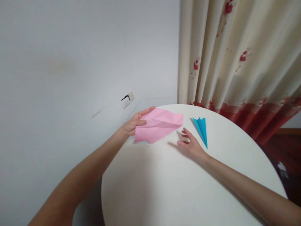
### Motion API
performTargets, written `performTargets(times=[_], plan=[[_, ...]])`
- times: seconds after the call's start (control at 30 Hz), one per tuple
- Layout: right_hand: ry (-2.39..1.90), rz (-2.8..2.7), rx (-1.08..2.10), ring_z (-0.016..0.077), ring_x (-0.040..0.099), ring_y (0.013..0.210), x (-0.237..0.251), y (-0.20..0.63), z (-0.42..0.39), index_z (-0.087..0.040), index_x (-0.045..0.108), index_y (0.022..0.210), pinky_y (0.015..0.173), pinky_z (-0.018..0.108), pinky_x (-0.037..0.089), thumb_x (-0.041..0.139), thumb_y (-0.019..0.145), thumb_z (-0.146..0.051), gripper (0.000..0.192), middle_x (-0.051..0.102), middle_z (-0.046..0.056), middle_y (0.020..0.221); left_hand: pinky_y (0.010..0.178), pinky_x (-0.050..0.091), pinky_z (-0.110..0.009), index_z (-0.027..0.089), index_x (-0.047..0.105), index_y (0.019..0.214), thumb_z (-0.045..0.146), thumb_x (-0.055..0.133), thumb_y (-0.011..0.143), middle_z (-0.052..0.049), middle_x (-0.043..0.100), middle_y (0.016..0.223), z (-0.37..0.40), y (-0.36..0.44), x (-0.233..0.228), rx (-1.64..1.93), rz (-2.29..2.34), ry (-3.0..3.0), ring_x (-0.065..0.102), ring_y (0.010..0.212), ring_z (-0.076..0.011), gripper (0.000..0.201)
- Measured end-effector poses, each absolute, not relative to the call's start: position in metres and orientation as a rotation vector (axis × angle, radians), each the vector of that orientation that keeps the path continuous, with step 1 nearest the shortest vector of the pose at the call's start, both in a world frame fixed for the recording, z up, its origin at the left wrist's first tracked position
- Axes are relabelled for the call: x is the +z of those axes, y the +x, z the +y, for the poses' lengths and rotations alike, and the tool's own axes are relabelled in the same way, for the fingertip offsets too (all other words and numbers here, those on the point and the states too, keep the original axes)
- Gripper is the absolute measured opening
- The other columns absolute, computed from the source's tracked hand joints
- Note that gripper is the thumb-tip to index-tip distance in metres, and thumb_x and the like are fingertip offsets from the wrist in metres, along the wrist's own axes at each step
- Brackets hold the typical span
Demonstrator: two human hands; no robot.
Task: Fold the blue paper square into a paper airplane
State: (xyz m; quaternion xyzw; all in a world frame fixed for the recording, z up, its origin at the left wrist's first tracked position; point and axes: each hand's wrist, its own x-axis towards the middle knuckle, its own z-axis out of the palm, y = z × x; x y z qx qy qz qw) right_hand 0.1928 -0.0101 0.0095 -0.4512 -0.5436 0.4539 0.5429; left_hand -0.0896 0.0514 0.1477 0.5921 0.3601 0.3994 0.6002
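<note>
done: blue paper plane (201,128) sits finished on the white counter (164,188)
in progress: pink paper (158,125), creased and partly folded, far side of the counter; our left hand (134,124) pinches its edge
right hand (191,146): fingers loose, holding nothing
unclear: probably more folds underneath, we can't tell

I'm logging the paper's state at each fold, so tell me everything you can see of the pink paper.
The pink paper is a thin, creased sheet, partly folded, with fold lines across it. It lies at the far left edge of the round white table. The left hand holds its left edge, thumb on top. The right hand hovers near, apart from it.
</note>
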Motion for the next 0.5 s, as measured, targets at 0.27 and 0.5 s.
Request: performTargets(times=[0.27, 0.5], plan=[[-1.035, -1.061, 1.114, 0.0313, 0.068, 0.078, 0.026, 0.207, -0.021, -0.022, 0.069, 0.079, 0.063, 0.042, 0.055, 0.065, 0.081, -0.071, 0.049, 0.073, 0.013, 0.081, 0.094, 0.056, -0.041, 0.023, 0.043, 0.153, 0.035, 0.087, 0.069, -0.017, 0.053, 0.148, 0.026, -0.040, 0.098, 1.110, 0.860, 1.426, 0.063, 0.122, -0.0320, 0.096], [-1.145, -1.071, 0.881, 0.0286, 0.063, 0.065, 0.000, 0.226, 0.000, -0.026, 0.057, 0.064, 0.054, 0.039, 0.048, 0.061, 0.086, -0.065, 0.045, 0.060, 0.006, 0.062, 0.095, 0.056, -0.043, 0.042, 0.000, 0.161, 0.034, 0.082, 0.079, -0.019, 0.037, 0.159, -0.002, -0.016, 0.053, 1.128, 0.983, 1.278, 0.060, 0.128, -0.0305, 0.116]])
